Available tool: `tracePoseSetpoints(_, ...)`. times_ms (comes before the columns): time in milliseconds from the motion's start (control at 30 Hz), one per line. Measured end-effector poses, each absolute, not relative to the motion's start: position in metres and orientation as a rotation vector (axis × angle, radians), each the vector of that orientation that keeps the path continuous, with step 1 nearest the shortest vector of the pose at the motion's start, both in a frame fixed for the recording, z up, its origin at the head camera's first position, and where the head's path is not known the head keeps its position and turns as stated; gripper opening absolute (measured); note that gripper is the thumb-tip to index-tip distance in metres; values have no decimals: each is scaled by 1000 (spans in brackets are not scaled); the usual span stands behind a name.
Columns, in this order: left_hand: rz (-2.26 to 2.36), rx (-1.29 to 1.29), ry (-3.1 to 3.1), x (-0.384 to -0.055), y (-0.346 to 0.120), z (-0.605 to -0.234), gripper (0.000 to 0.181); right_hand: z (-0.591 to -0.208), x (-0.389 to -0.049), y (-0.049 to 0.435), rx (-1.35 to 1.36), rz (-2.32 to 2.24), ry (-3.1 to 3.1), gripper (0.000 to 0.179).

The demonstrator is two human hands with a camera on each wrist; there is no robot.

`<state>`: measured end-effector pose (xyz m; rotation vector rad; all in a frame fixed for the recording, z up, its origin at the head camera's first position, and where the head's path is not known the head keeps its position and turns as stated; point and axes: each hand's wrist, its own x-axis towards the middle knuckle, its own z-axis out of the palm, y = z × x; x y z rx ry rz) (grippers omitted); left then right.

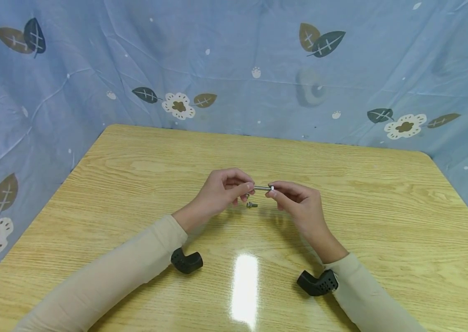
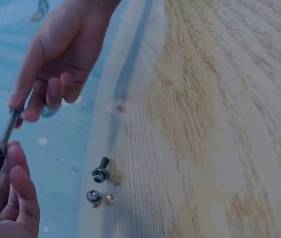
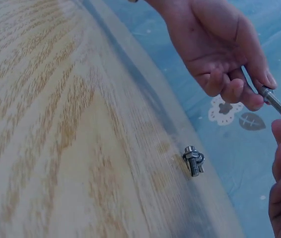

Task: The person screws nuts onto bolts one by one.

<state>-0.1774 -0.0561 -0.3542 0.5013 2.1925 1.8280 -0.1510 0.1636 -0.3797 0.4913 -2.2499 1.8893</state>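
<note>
"What's furthest left?"

"The left sleeve [image 1: 122,276], smooth and beige, with a bent black mount [image 1: 187,262] at its cuff. Then the left hand [image 1: 223,190], thumb and finger pinching one end of the long bolt [image 1: 263,187]."

"And next?"

"On the table [image 1: 143,184], the back bolt [image 1: 247,196], beside the left fingertips, then the front bolt [image 1: 252,204], lying on its side with its shank to the right. Both are short, shiny and grey. The table is yellow wood, glossy, with long streaky grain."

"Where's the long bolt exactly?"

"Above the table, nearly level, bridging the hands: a slim, straight, silvery shaft with a pale, blocky right end. The right hand [image 1: 300,199] pinches that end."

"Further right?"

"The second mount [image 1: 318,283], pierced with small holes, and the right sleeve [image 1: 366,295]. Blue cloth [image 1: 234,55], printed with leaves and flowers, hangs behind."

"What do the wrist views add?"

"The left one parts the two short bolts, their round, collared heads toward the camera; the right one overlaps them. The right one also shows ridges along the long bolt, and perhaps a collar by the left fingertips, though they cover much of it. Only the head view takes in both sleeves."
</note>
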Motion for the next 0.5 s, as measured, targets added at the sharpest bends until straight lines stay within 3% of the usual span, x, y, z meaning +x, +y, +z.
tracePoseSetpoints(500, 1804, 524, 2255, -176, -57, -355, 21, -376, -150, 165, 517, 2017, -2279, 28)
